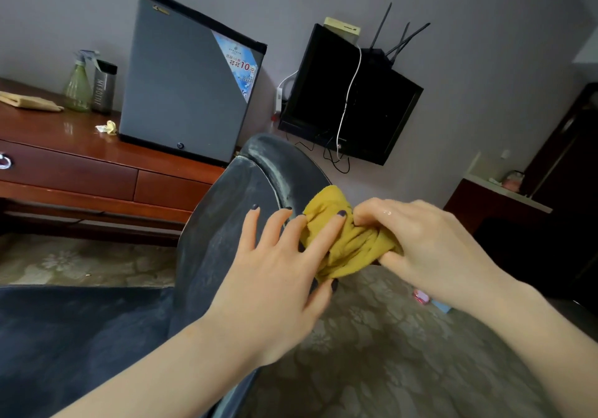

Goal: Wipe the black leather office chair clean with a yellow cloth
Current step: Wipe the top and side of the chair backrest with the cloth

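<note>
**Cloth at chair backrest edge**

I observe my right hand (430, 249) clenched around the bunched yellow cloth (343, 236) at the dusty chair (226, 223) backrest edge. My left hand (275, 275), fingers spread and released, touches cloth and backrest.

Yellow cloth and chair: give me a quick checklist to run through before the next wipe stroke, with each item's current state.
1. Cloth in hand: ok; right hand grips the bunched cloth.
2. Left hand helping: ok; its fingers rest on the cloth and the chair.
3. Cloth spread flat for wiping: not ok; it is wadded into folds.
4. Cloth on the chair surface: cannot tell; it sits at the chair's edge, contact hidden.
5. Chair needing a wipe: ok to proceed; pale dusty marks show along the top rim.
6. Cloth dampness: cannot tell; a spray bottle stands apart on the desk.
</note>
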